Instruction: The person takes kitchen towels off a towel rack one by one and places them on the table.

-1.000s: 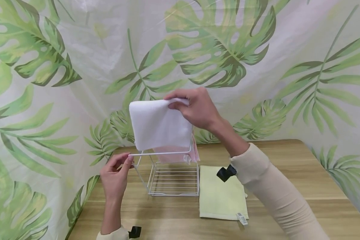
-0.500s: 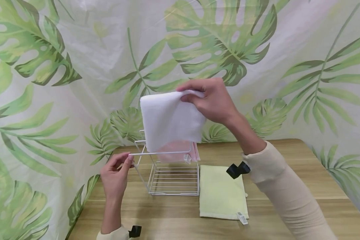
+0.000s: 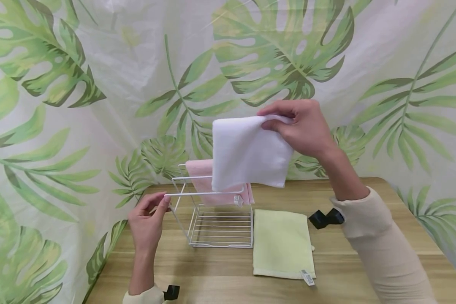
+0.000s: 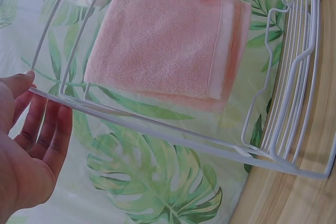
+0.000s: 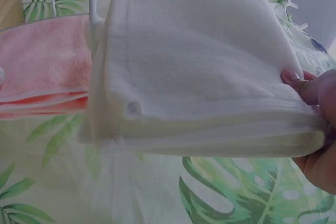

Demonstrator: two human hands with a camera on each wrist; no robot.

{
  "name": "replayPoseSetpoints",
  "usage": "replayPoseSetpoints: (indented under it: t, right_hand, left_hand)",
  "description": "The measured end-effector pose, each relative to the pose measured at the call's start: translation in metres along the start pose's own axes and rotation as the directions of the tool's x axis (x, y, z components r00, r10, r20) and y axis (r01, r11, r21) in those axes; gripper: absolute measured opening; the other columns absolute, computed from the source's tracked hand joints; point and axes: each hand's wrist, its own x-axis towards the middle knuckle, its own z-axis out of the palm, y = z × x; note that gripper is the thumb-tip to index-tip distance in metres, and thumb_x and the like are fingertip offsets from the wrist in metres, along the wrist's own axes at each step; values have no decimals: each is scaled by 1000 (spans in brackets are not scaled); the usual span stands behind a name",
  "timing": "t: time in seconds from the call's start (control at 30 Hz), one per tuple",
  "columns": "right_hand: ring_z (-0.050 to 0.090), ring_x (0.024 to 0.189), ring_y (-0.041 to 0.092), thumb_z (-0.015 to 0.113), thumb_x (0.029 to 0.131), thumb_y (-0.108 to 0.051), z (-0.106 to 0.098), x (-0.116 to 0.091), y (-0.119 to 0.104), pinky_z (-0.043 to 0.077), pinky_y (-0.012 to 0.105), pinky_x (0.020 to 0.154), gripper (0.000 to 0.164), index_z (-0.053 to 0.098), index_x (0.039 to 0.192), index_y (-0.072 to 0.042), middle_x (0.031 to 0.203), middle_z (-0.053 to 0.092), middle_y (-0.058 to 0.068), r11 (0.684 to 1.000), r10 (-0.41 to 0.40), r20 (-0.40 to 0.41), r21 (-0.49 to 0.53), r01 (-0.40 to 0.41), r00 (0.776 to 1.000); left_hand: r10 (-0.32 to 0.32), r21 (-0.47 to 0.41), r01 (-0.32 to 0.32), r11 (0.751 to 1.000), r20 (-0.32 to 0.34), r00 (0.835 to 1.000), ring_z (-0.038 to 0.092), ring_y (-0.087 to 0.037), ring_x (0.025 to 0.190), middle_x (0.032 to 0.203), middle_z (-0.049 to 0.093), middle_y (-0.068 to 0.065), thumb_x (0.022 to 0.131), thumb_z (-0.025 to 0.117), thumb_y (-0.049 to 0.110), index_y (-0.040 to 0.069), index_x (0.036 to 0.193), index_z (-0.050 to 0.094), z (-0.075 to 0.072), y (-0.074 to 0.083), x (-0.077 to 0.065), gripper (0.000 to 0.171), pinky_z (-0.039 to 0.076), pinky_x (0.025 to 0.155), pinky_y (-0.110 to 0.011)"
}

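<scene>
A folded white towel [image 3: 247, 152] hangs from my right hand [image 3: 304, 128], which pinches its top edge between thumb and fingers. It is held above the right part of a white wire rack [image 3: 220, 245]. With thumb and fingertips, my left hand [image 3: 147, 221] grips the front left corner of the rack's upper frame. A pink towel [image 3: 199, 169] is draped over a rear bar of the rack; the white towel partly covers it in the head view. The left wrist view shows the pink towel [image 4: 157, 35] with its label, hanging inside the frame.
On the wooden table [image 3: 365, 236], a folded yellow towel [image 3: 283, 245] lies flat just right of the rack, a label at its near corner. A leaf-patterned curtain [image 3: 110, 63] stands behind and to the left of the table.
My right hand has moved the white towel to the right, uncovering the left part of the pink towel and the rack's bars. The left hand keeps its grip on the corner.
</scene>
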Motion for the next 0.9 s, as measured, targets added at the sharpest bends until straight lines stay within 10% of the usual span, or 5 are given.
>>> replayPoseSetpoints:
  t: [0.37, 0.9]
  right_hand:
    - [75, 80, -2, 85, 87, 5, -37, -21, 16, 58, 12, 66, 22, 84, 108, 0, 93, 78, -23, 991, 105, -32, 87, -102, 994]
    - [72, 69, 0, 87, 88, -2, -90, -58, 35, 56, 15, 56, 22, 85, 109, -6, 91, 79, -24, 957, 288, -52, -10, -289, 956]
  left_hand:
    - [-7, 13, 7, 1000, 4, 1000, 74, -9, 73, 88, 76, -4, 94, 79, -5, -23, 107, 68, 0, 0, 0, 24, 66, 66, -18]
    - [-16, 23, 16, 1000, 2, 1000, 74, -8, 72, 90, 78, 0, 93, 79, -6, -20, 106, 71, -2, 0, 1, 21, 66, 65, -20]
